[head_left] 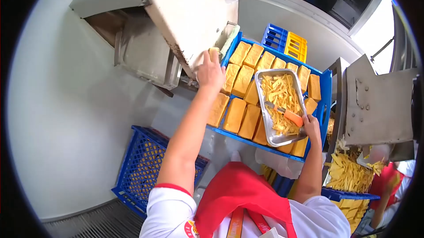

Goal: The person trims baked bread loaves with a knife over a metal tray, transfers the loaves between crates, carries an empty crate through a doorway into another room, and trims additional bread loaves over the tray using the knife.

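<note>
My left hand [211,72] reaches to the lower edge of a white machine panel [190,13]. Its fingers are closed around something small and pale yellow, too hidden to name. My right hand [311,128] grips the lower right rim of a metal tray [273,140], which is over the loaves. Yellow crust strips [280,90] fill the tray. A knife with an orange handle [292,116] lies on them, its handle end close to my right hand. Below, golden bread loaves [235,114] stand in rows in a blue crate [326,92].
Blue and yellow crates [286,41] stand behind by the wall. Another blue crate [145,167] is on the floor at lower left. To the right, a metal machine [380,105] stands over a heap of crust strips [349,172]. Another person's red apron [383,183] shows there.
</note>
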Demonstrator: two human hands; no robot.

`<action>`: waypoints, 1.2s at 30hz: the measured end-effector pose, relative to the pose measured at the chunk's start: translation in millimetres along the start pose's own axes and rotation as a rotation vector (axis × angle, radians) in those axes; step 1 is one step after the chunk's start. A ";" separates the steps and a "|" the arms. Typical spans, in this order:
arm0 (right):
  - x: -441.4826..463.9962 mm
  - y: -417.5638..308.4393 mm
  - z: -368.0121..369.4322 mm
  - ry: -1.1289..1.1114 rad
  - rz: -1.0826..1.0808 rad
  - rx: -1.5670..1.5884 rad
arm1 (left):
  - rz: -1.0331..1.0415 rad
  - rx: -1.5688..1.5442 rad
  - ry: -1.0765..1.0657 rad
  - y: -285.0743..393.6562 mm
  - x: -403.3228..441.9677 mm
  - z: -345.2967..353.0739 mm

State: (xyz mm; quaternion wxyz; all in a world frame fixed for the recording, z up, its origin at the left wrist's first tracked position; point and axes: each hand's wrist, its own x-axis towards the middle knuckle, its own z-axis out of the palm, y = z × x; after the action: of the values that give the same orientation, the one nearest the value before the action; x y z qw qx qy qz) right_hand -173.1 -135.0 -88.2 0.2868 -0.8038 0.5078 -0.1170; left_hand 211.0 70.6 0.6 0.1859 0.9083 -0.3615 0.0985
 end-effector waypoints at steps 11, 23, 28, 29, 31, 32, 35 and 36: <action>-21.5 -26.2 -14.7 0.045 -0.201 0.167 | -0.069 -0.564 -0.387 36.0 -89.5 -1.1; -117.6 -277.4 -2.0 -0.424 -0.728 0.185 | -0.494 -0.815 0.127 -62.1 -282.7 -132.4; -131.2 -357.6 58.2 -0.552 -0.780 0.275 | -0.708 -0.691 0.324 -139.4 -253.5 -184.1; -131.6 -364.5 66.9 -0.529 -0.775 0.455 | -0.758 -0.623 0.317 -152.3 -238.2 -194.5; -132.8 -368.2 66.4 -0.497 -0.771 0.641 | -0.642 -0.622 0.487 -194.8 -205.7 -178.7; -132.5 -361.0 58.3 -0.560 -0.730 0.559 | -0.662 -0.597 0.456 -217.5 -186.2 -171.4; -131.5 -314.5 51.0 -0.633 -0.552 0.455 | -0.608 -0.488 0.563 -259.9 -114.9 -143.1; -131.0 -295.4 47.8 -0.663 -0.443 0.431 | -0.628 -0.468 0.576 -272.5 -91.1 -131.3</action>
State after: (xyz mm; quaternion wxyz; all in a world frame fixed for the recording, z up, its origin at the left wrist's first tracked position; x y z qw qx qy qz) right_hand 11.3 91.6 58.0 0.5625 -0.8093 0.1683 -0.0149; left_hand 328.5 363.2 19.1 0.4985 0.8430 -0.0163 0.2014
